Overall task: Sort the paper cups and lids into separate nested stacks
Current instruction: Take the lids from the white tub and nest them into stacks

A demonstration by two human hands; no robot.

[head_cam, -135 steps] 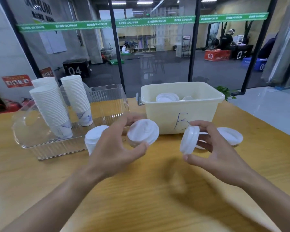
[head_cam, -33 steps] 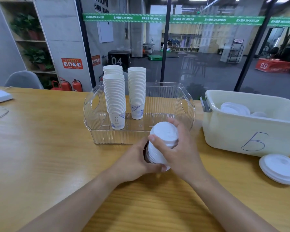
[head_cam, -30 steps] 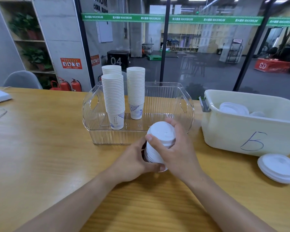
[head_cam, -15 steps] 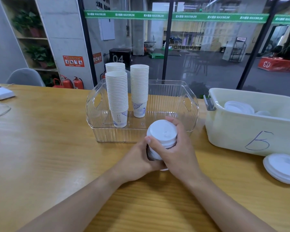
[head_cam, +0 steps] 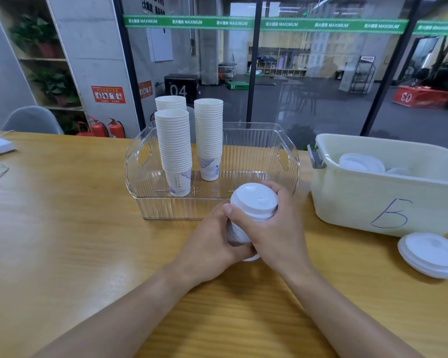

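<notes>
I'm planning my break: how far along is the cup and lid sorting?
Done: three nested cup stacks stand in the clear bin, and a lid stack lies on the table. In hand: both hands, left hand and right hand, grip a lidded cup. Left: uncapping it and stacking the loose lids in the cream tub.

A lidded white paper cup [head_cam: 239,229] stands at frame centre, its white lid [head_cam: 254,201] tilted toward the camera. Three tall nested cup stacks [head_cam: 175,151] stand upright, centre-left. Stacked white lids [head_cam: 431,254] lie flat at the right edge.
</notes>
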